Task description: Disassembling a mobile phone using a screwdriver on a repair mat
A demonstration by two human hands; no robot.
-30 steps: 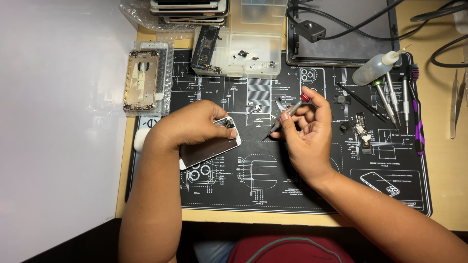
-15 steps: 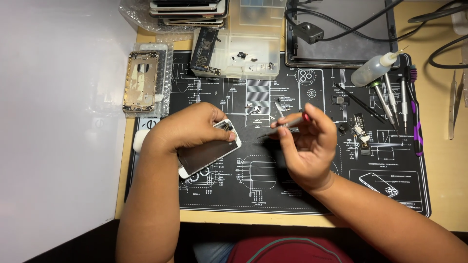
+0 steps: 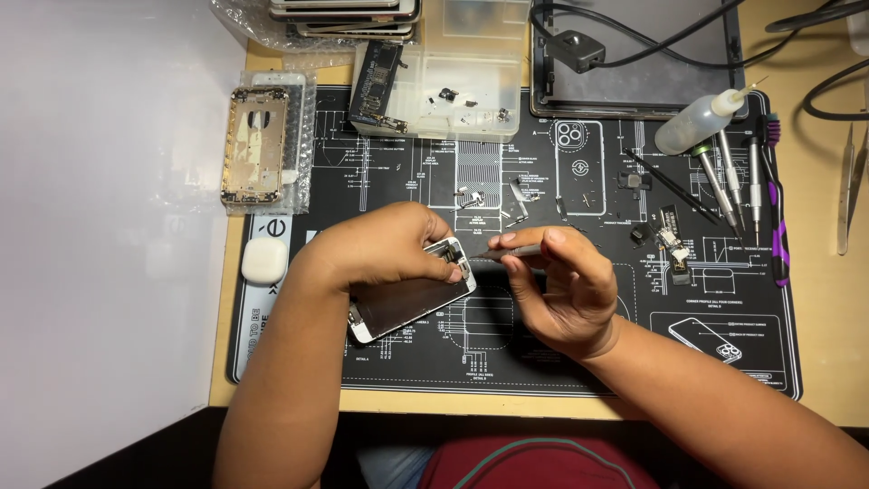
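The left hand [image 3: 385,244] has its grip clamped over the top end of a phone screen panel [image 3: 412,303], which lies tilted on the black work mat [image 3: 507,362], back side up, just in front of the person. The right hand [image 3: 561,285] pinches a thin tool [image 3: 507,253] between thumb and fingertips, its tip pointing at the top edge of the panel, at or very near the small parts there; whether it touches cannot be made out. Judging by what lies about, the stripping is well under way: a bare gold phone frame [image 3: 255,145] rests on bubble wrap at the far left of the mat, small loose parts [image 3: 665,240] sit near the mat's middle and right, and more lie in a clear parts tray [image 3: 462,81] at the far edge. The panel itself looks to have fittings on its top end yet. Screwdrivers [image 3: 733,172] and a squeeze bottle [image 3: 697,125] lie at the right, unused just now, and the table [image 3: 828,344] shows beyond.
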